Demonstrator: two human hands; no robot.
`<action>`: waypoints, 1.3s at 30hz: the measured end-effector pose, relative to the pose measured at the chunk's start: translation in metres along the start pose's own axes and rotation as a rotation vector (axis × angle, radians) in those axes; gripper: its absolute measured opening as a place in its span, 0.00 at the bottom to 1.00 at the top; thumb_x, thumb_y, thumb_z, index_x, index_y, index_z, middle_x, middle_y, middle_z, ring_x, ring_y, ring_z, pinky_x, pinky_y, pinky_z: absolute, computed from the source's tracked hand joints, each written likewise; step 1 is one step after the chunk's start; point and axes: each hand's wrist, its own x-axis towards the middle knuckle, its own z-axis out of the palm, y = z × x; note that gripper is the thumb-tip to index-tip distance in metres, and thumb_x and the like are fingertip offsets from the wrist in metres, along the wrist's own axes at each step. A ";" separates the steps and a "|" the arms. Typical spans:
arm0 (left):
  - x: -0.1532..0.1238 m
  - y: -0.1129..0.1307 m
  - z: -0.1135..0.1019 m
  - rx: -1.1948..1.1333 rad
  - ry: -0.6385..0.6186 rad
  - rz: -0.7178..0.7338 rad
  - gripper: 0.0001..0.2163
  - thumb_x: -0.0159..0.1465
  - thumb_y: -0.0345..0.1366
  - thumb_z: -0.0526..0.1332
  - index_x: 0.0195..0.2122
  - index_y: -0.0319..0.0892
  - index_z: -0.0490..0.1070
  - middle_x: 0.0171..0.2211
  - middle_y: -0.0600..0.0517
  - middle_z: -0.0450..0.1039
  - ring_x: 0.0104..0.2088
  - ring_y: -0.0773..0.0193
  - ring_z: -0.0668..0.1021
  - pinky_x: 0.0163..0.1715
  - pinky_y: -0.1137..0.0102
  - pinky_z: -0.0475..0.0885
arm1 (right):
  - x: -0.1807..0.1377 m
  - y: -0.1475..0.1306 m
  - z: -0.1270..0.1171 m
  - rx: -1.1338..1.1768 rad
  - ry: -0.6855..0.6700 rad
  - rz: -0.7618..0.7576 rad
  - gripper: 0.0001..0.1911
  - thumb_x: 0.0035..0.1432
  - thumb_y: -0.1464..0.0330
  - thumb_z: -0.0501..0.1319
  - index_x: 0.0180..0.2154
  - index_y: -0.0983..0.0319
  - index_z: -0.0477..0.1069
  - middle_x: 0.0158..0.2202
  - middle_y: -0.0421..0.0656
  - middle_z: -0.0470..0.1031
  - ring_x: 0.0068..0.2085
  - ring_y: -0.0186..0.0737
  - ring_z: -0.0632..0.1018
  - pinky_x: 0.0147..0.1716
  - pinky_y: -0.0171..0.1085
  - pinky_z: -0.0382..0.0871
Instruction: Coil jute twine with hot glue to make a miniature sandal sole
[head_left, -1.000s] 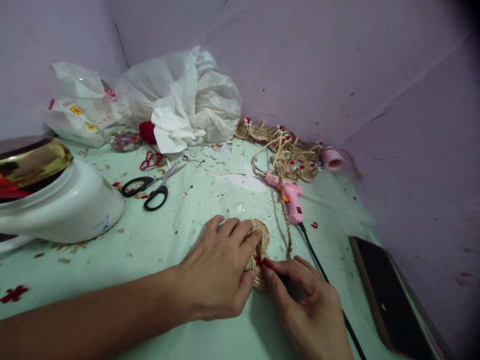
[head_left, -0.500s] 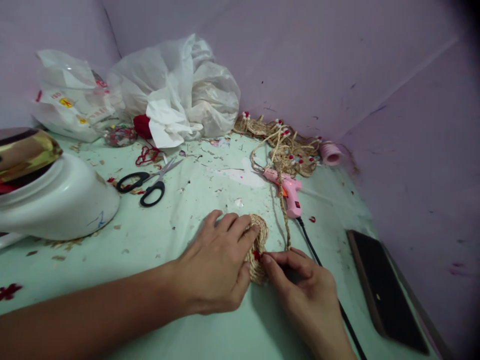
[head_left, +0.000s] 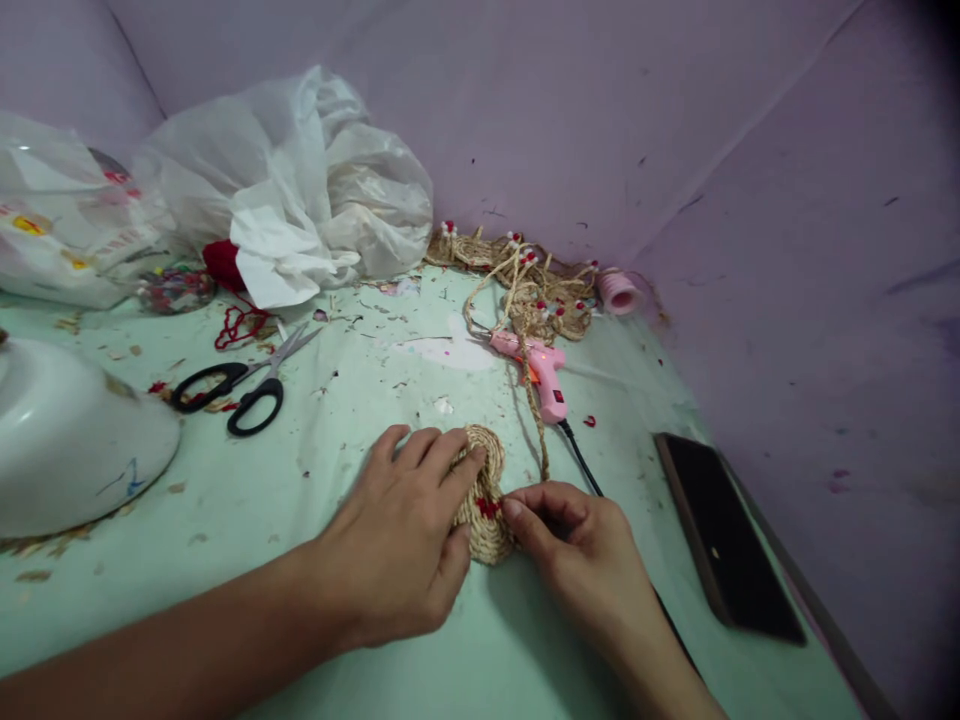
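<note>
A coiled piece of braided straw-coloured rope point(head_left: 491, 545) lies on the table, its two rounded lobes joined in a figure eight. My left hand point(head_left: 409, 530) rests over its left side, with the thumb and index finger gripping around the narrow middle. At that middle sits a small red flower-shaped piece point(head_left: 487, 508). The thumb and index finger of my right hand point(head_left: 574, 535) are pinched together at its right end, against the edge of the coil; their tips partly hide it. Behind lies a pink glue gun point(head_left: 544, 375), a braided rope end point(head_left: 536, 415) hanging across it.
Black-handled scissors point(head_left: 251, 385) lie open at left, near a white container point(head_left: 82, 440). Plastic bags point(head_left: 300, 180) and red yarn point(head_left: 223, 265) stand at the back. Finished-looking rope pieces point(head_left: 547, 295) and a pink spool point(head_left: 619, 291) line the wall. A phone point(head_left: 727, 535) lies at right.
The view has turned to the right, so everything sits further left in the picture. More of the red flower-shaped piece shows on the coil. Both hands stay at the coil.
</note>
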 end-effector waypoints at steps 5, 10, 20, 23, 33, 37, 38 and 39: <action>0.000 0.000 0.001 0.013 0.011 0.004 0.23 0.59 0.35 0.53 0.57 0.38 0.62 0.56 0.43 0.61 0.52 0.50 0.64 0.55 0.50 0.54 | -0.002 -0.001 0.001 0.005 0.010 -0.036 0.11 0.50 0.63 0.59 0.23 0.60 0.75 0.22 0.43 0.75 0.27 0.41 0.73 0.26 0.37 0.65; 0.001 0.000 -0.001 0.014 -0.005 0.001 0.23 0.59 0.36 0.52 0.57 0.38 0.62 0.56 0.42 0.61 0.52 0.49 0.64 0.55 0.49 0.54 | -0.005 -0.003 0.003 -0.012 0.034 -0.082 0.08 0.49 0.63 0.61 0.24 0.60 0.74 0.23 0.42 0.76 0.28 0.42 0.74 0.31 0.40 0.66; 0.000 0.002 -0.005 0.002 -0.041 -0.010 0.23 0.59 0.36 0.53 0.57 0.38 0.62 0.56 0.43 0.61 0.53 0.49 0.64 0.56 0.49 0.53 | -0.011 0.000 -0.001 -0.087 0.035 -0.317 0.04 0.52 0.67 0.62 0.30 0.56 0.76 0.28 0.39 0.80 0.33 0.43 0.79 0.46 0.49 0.62; 0.001 0.002 -0.005 -0.002 -0.047 -0.016 0.24 0.59 0.36 0.52 0.57 0.37 0.61 0.56 0.43 0.61 0.53 0.49 0.64 0.56 0.48 0.53 | -0.011 0.000 0.003 -0.129 0.083 -0.334 0.03 0.51 0.66 0.63 0.26 0.56 0.75 0.26 0.37 0.79 0.30 0.41 0.78 0.48 0.50 0.60; -0.001 0.002 -0.004 -0.001 -0.014 -0.008 0.23 0.58 0.35 0.54 0.56 0.38 0.63 0.56 0.42 0.63 0.53 0.49 0.65 0.55 0.47 0.54 | -0.016 -0.006 0.015 -0.336 0.228 -0.397 0.05 0.52 0.68 0.60 0.26 0.59 0.72 0.22 0.38 0.77 0.25 0.39 0.76 0.44 0.48 0.62; -0.004 -0.003 -0.003 -0.122 0.148 0.030 0.22 0.61 0.36 0.53 0.56 0.38 0.63 0.54 0.42 0.65 0.53 0.51 0.66 0.54 0.51 0.59 | -0.015 -0.006 0.014 -0.321 0.290 -0.453 0.04 0.52 0.69 0.60 0.26 0.59 0.72 0.23 0.36 0.76 0.24 0.35 0.75 0.51 0.50 0.56; -0.004 -0.004 -0.004 -0.188 0.233 0.023 0.21 0.62 0.36 0.52 0.56 0.38 0.64 0.54 0.41 0.65 0.54 0.52 0.66 0.53 0.53 0.60 | -0.015 -0.008 0.013 -0.298 0.315 -0.473 0.04 0.52 0.69 0.60 0.27 0.59 0.72 0.23 0.35 0.77 0.25 0.35 0.76 0.52 0.50 0.54; -0.005 -0.005 -0.006 -0.274 0.317 -0.011 0.19 0.62 0.36 0.51 0.53 0.39 0.66 0.52 0.42 0.67 0.53 0.54 0.67 0.53 0.56 0.61 | -0.014 -0.010 0.012 -0.269 0.342 -0.498 0.04 0.53 0.69 0.60 0.27 0.59 0.73 0.24 0.35 0.77 0.25 0.34 0.76 0.53 0.50 0.54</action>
